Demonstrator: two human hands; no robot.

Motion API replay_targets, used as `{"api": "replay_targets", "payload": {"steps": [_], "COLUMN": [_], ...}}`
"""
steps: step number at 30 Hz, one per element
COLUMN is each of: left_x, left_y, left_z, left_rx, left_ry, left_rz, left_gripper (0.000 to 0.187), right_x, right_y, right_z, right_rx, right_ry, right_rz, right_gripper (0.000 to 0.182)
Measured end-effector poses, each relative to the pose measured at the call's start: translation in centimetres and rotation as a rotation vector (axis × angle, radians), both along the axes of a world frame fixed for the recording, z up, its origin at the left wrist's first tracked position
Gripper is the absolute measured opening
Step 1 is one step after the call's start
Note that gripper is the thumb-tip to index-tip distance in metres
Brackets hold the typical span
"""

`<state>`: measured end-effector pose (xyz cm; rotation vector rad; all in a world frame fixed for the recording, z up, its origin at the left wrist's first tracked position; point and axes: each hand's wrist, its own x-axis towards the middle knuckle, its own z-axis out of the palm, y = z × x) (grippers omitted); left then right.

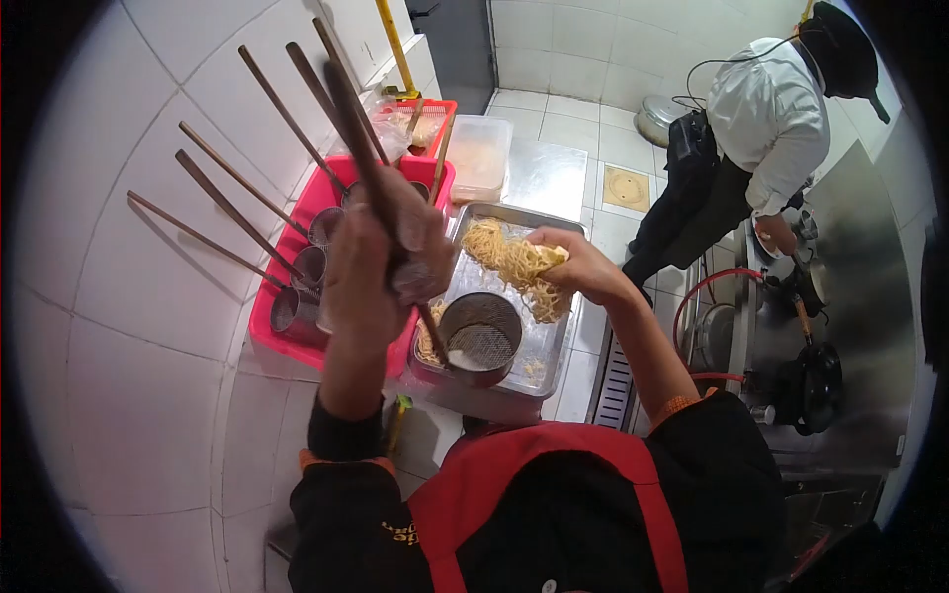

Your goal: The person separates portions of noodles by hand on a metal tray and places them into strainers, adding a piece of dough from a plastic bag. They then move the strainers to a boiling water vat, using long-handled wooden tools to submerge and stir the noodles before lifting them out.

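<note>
My left hand (371, 267) is wrapped round the long wooden handle of a round metal strainer (481, 338). The strainer's basket is over the near left part of a metal tray (544, 381), with a small pale bit inside. Above the tray's right side, my right hand (578, 265) grips a clump of noodles (534, 277), some strands hanging down. More noodles (482, 242) lie at the tray's far left corner, and others (430, 334) sit left of the strainer.
A pink basket (272, 331) at the left holds several strainers, their long handles sticking out. Behind it stand a red basket (447, 109) and a plastic box (479, 158). At the right, a person (766, 109) works by a stove with a black wok (819, 385).
</note>
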<state>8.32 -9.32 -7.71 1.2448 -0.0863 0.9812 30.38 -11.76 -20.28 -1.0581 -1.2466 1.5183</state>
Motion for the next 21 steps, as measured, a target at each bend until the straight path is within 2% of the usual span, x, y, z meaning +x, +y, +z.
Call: {"api": "replay_targets", "payload": {"steps": [5, 6, 9, 10, 13, 14, 16, 19, 20, 21], "left_x": [2.8, 3.0, 3.2, 2.9, 2.5, 2.4, 2.1, 1.6, 1.4, 1.1], "left_y": [0.8, 0.6, -0.2, -0.2, 0.1, 0.1, 0.3, 0.3, 0.2, 0.1], "left_z": [-4.5, -5.1, -5.2, -5.3, -5.6, -5.7, -6.3, -6.6, -6.8, -6.8], "left_rx": [-0.004, 0.008, 0.002, -0.001, -0.003, 0.0, -0.033, -0.064, -0.073, -0.07], "left_ry": [0.047, 0.066, 0.116, 0.101, 0.048, 0.029, 0.004, -0.015, -0.018, -0.026], "left_rz": [0.007, 0.02, 0.108, 0.121, 0.131, 0.129, 0.093, 0.065, 0.063, 0.064], "left_gripper": [0.044, 0.044, 0.045, 0.045, 0.044, 0.044, 0.045, 0.046, 0.046, 0.047], "right_x": [-1.1, -1.3, -2.6, -2.9, -4.6, -4.6, -4.4, -2.3, -1.7, -0.5], "right_y": [-1.0, -1.0, -1.7, -2.2, -3.5, -3.8, -4.4, -2.7, -2.2, -1.2], "right_z": [2.2, 1.7, -0.1, -0.2, -2.2, -1.8, -0.5, -0.6, 0.0, -1.8], "right_rx": [0.133, 0.179, 0.46, 0.533, 0.472, 0.492, 0.535, 0.519, 0.392, 0.221], "right_ry": [0.169, 0.095, -0.515, -0.628, -0.972, -0.99, -1.024, -0.585, -0.462, -0.369], "right_rz": [-0.003, 0.009, -0.11, -0.05, 0.06, 0.136, 0.286, 0.403, 0.336, 0.236], "right_gripper": [0.035, 0.036, 0.045, 0.044, 0.056, 0.056, 0.057, 0.051, 0.049, 0.042]}}
